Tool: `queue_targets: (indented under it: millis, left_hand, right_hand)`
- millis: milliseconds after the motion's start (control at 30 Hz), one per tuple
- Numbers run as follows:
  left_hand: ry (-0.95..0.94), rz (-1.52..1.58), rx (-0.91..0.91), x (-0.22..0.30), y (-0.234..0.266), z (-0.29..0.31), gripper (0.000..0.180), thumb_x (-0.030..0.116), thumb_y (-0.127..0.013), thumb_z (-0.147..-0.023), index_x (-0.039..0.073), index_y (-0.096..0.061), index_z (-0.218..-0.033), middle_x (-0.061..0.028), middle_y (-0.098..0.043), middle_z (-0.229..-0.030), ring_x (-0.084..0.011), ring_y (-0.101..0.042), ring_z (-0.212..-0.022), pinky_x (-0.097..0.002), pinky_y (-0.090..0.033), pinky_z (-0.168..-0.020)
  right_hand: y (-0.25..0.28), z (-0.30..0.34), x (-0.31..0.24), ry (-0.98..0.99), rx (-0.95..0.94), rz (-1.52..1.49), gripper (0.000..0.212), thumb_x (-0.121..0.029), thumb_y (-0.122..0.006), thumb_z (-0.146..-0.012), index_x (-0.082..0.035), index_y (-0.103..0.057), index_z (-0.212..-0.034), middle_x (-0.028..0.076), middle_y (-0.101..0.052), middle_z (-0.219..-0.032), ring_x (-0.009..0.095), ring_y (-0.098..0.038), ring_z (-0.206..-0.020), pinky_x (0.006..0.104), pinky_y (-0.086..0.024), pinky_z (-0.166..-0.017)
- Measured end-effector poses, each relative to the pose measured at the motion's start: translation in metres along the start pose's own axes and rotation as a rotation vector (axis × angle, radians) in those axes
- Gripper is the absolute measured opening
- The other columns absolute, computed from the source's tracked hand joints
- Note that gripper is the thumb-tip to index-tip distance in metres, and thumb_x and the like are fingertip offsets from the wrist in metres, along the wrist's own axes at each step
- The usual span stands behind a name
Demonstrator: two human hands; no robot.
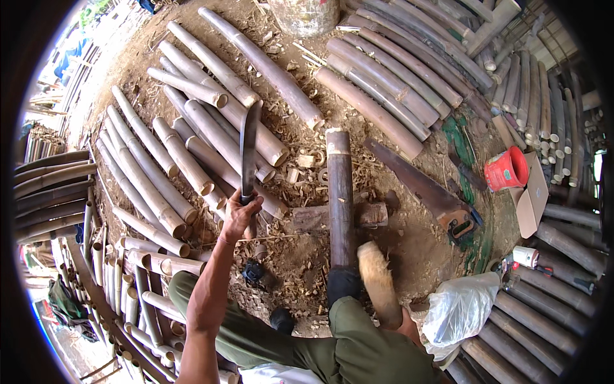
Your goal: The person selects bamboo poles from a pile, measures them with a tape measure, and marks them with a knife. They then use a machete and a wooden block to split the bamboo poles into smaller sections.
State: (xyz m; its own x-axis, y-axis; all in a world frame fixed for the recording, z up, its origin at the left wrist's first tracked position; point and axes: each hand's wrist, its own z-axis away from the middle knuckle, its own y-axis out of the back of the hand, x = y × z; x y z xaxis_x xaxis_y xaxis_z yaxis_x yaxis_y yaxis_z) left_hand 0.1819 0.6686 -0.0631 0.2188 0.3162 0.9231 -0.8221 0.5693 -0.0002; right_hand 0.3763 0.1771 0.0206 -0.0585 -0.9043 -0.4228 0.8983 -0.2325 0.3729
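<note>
My left hand [242, 216] is closed round the handle of a machete [249, 147], its long dark blade pointing away from me and raised above the bamboo at the left. In front of me a dark bamboo pole [340, 192] lies across a short log [374, 216], its near end by my dark boot [343, 281]. Beside my right knee, my right hand [409, 328] grips a thick wooden club [376, 275] with a frayed, pale head. My knee and the club partly hide that hand. The machete blade and the pole are apart.
Rows of cut bamboo poles [150, 169] lie at the left, with more poles [384, 77] at the far right. A handsaw [425, 185] rests right of the log. Farther right are a red bucket [505, 169], a cardboard box [532, 195] and a plastic bag [460, 307]. Wood chips litter the ground.
</note>
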Motion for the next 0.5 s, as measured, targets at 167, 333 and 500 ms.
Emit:
queue_targets:
  millis: [167,333,500]
  left_hand:
    - [0.067,-0.495,-0.067,0.003,-0.023,0.016,0.026,0.0,-0.071,-0.085,0.003,-0.063,-0.109,-0.0029,-0.069,-0.091,-0.0156,-0.063,-0.076,-0.029,-0.053,-0.069]
    - [0.095,-0.831,0.085,0.01,-0.024,0.039,0.052,0.043,-0.082,-0.077,0.004,-0.066,-0.107,-0.0162,-0.07,-0.089,-0.0275,-0.069,-0.082,-0.0387,-0.054,-0.075]
    - [0.007,-0.871,0.69,0.012,0.056,0.041,0.066,0.054,-0.082,-0.073,0.003,-0.059,-0.108,-0.0194,-0.07,-0.085,-0.0344,-0.07,-0.077,-0.0442,-0.057,-0.07]
  right_hand:
    - [-0.009,-0.024,0.034,0.091,0.069,-0.017,0.085,-0.041,-0.086,-0.068,-0.001,-0.046,-0.132,0.023,-0.067,-0.114,0.035,-0.067,-0.104,0.0449,-0.052,-0.089]
    - [-0.004,-0.025,0.007,0.037,0.055,0.107,0.087,-0.036,-0.088,-0.067,0.0,-0.046,-0.134,0.022,-0.066,-0.117,0.033,-0.066,-0.109,0.0433,-0.051,-0.092]
    - [-0.005,-0.042,-0.008,0.063,0.025,0.15,0.088,-0.035,-0.089,-0.066,0.0,-0.046,-0.135,0.022,-0.066,-0.117,0.033,-0.065,-0.109,0.0429,-0.051,-0.093]
